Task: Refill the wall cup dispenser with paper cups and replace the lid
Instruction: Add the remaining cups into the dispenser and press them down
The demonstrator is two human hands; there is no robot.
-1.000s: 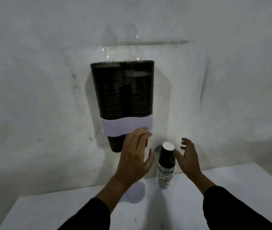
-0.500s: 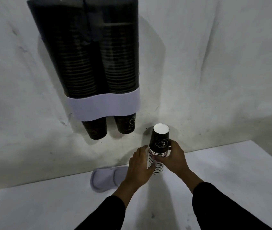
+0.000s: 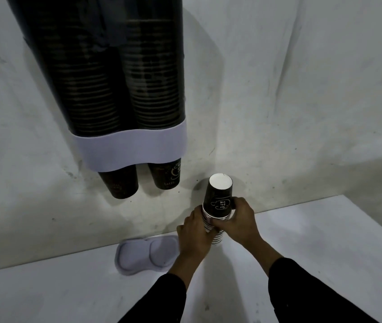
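Observation:
A stack of black paper cups point(image 3: 219, 201) stands upside down on the white table point(image 3: 313, 241) by the wall. My left hand point(image 3: 194, 234) grips its lower left side and my right hand point(image 3: 237, 220) wraps its right side. The wall dispenser point(image 3: 106, 73) hangs at upper left: two dark tubes full of cups with a white band point(image 3: 131, 148) at the bottom. Two cup bottoms point(image 3: 138, 180) poke out under the band. The pale lid point(image 3: 147, 255) lies flat on the table, left of my hands. The dispenser's top is out of view.
A rough white wall point(image 3: 302, 101) rises right behind the table. The table's far edge meets the wall just behind the cup stack. My dark sleeves point(image 3: 302, 292) fill the lower middle of the view.
One second ago both hands were open near the dispenser and stack. They have since closed on the cup stack, and the view has dropped and drawn closer.

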